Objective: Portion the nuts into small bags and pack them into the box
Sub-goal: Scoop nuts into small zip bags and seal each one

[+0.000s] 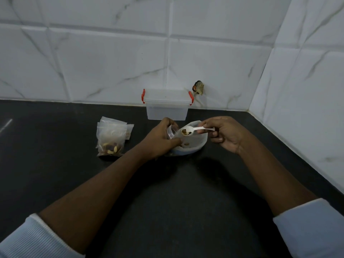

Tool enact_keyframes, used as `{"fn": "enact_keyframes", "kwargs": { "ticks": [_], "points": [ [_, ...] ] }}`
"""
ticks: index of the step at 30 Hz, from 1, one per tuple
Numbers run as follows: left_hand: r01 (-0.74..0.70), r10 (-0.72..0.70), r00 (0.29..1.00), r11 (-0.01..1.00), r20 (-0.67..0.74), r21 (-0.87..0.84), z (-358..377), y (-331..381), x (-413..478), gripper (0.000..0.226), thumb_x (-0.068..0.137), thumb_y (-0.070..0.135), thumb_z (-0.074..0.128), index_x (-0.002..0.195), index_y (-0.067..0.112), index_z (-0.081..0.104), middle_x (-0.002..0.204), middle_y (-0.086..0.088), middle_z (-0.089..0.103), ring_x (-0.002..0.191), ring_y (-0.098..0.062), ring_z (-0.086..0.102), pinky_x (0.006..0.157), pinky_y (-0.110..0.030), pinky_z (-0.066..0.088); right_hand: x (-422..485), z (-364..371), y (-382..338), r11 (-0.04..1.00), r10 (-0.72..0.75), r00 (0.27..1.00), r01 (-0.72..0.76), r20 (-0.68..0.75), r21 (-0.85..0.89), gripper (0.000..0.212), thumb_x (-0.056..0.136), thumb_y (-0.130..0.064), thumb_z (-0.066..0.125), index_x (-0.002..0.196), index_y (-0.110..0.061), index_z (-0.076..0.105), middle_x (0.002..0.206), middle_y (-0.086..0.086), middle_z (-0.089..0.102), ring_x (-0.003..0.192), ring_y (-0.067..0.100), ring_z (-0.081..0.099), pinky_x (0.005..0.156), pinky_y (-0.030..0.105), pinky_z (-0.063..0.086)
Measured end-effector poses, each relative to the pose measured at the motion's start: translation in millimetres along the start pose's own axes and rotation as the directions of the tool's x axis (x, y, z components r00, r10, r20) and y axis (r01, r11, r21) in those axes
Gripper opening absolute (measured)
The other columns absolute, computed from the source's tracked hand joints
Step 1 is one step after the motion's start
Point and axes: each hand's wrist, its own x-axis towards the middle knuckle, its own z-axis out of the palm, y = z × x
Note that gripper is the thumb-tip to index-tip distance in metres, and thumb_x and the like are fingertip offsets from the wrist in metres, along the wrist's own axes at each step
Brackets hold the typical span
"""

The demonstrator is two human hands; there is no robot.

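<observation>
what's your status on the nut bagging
Left hand grips small clear bag, right hand holds white spoon of nuts over bowl. Filled bags on counter, box lidded. Path clear.

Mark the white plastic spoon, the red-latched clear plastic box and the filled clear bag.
white plastic spoon (pixel 195 129): head view, handle neck.
red-latched clear plastic box (pixel 166 110): head view, front wall.
filled clear bag (pixel 111 146): head view, nuts at bottom.

Pale ribbed sleeves (pixel 31 239), pushed-up cuffs.
</observation>
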Motion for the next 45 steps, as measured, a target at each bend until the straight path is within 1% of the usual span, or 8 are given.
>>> {"fn": "enact_keyframes", "kwargs": {
  "ticks": [5, 9, 17, 22, 28, 33, 38, 45],
  "points": [
    [-0.006, 0.006, 1.000, 1.000, -0.027, -0.010, 1.6, -1.1, -0.2, 0.051, 0.090, 0.026, 0.077, 0.130, 0.029, 0.046, 0.117, 0.013, 0.056, 0.102, -0.008, 0.061, 0.074, -0.018, 0.053, -5.4, 12.6, -2.2, 0.981, -0.193, 0.980, 0.191, 0.057, 0.039, 0.018, 0.095, 0.006, 0.057, 0.103, 0.006, 0.074, 0.093, 0.027, 0.072, 0.055, 0.010, 0.041, 0.046, 0.019, 0.028],
    [-0.031, 0.027, 0.997, 0.998, -0.077, -0.051, 3.7, -4.1, 0.3, 0.049, 0.087, 0.024, 0.080, 0.125, 0.025, 0.050, 0.114, 0.009, 0.062, 0.100, -0.007, 0.064, 0.077, -0.021, 0.053, -9.3, 24.2, 1.6, 0.922, -0.302, 0.944, 0.324, 0.132, -0.211, 0.019, 0.096, 0.000, 0.065, 0.105, -0.007, 0.080, 0.079, 0.015, 0.065, 0.062, 0.013, 0.047, 0.055, 0.021, 0.039],
    [-0.044, 0.016, 0.983, 0.988, -0.183, -0.150, 4.5, -7.1, 1.4, 0.047, 0.085, 0.021, 0.082, 0.119, 0.027, 0.050, 0.114, 0.006, 0.063, 0.101, -0.011, 0.066, 0.074, -0.022, 0.057, -17.0, 26.2, -1.3, 0.766, -0.362, 0.888, 0.457, 0.284, -0.453, 0.030, 0.093, 0.002, 0.069, 0.115, -0.015, 0.079, 0.110, -0.006, 0.079, 0.109, 0.013, 0.070, 0.098, 0.031, 0.057],
    [-0.010, -0.025, 0.985, 0.980, -0.171, -0.200, 0.9, -4.0, 2.6, 0.039, 0.091, 0.015, 0.072, 0.123, 0.024, 0.050, 0.119, 0.005, 0.060, 0.107, -0.012, 0.062, 0.076, -0.022, 0.053, -12.1, 14.4, -7.2, 0.826, -0.438, 0.892, 0.450, 0.116, -0.341, 0.029, 0.088, 0.009, 0.064, 0.101, -0.010, 0.082, 0.101, 0.007, 0.079, 0.101, 0.034, 0.069, 0.088, 0.038, 0.057],
    [-0.016, -0.031, 0.984, 0.966, -0.173, -0.259, -0.5, -1.8, 1.3, 0.026, 0.095, 0.009, 0.064, 0.116, 0.021, 0.054, 0.121, -0.002, 0.065, 0.113, -0.016, 0.064, 0.090, -0.036, 0.057, -8.7, 3.7, -0.7, 0.682, -0.286, 0.931, 0.363, 0.225, -0.634, 0.031, 0.086, 0.003, 0.065, 0.093, -0.020, 0.084, 0.077, -0.008, 0.074, 0.066, 0.003, 0.055, 0.067, 0.024, 0.044],
    [-0.036, -0.024, 0.975, 0.964, -0.222, -0.264, 0.9, 1.6, 3.1, 0.027, 0.092, 0.009, 0.065, 0.115, 0.021, 0.056, 0.119, -0.003, 0.066, 0.112, -0.020, 0.064, 0.093, -0.043, 0.059, -9.1, 12.4, 2.3, 0.439, -0.210, 0.916, 0.401, 0.342, -0.804, 0.036, 0.086, -0.004, 0.065, 0.105, -0.030, 0.083, 0.102, -0.013, 0.076, 0.077, 0.003, 0.065, 0.069, 0.021, 0.050],
    [-0.066, 0.004, 0.970, 0.967, -0.245, -0.245, 1.3, 3.0, 3.3, 0.028, 0.091, 0.010, 0.067, 0.114, 0.023, 0.056, 0.122, -0.001, 0.064, 0.114, -0.019, 0.062, 0.090, -0.038, 0.058, -13.2, 9.4, -3.3, 0.529, -0.286, 0.898, 0.439, 0.334, -0.726, 0.035, 0.087, -0.002, 0.066, 0.104, -0.027, 0.083, 0.095, -0.015, 0.077, 0.073, 0.001, 0.064, 0.068, 0.017, 0.048],
    [-0.006, -0.030, 0.987, 0.975, -0.155, -0.224, 1.4, 5.9, 0.4, 0.030, 0.094, 0.012, 0.066, 0.116, 0.027, 0.054, 0.127, -0.001, 0.062, 0.111, -0.019, 0.065, 0.074, -0.030, 0.062, -14.0, 5.8, -7.2, 0.434, -0.265, 0.897, 0.440, 0.355, -0.787, 0.036, 0.086, -0.001, 0.066, 0.105, -0.027, 0.083, 0.087, -0.028, 0.073, 0.080, 0.002, 0.067, 0.075, 0.021, 0.051]
  ]
}}
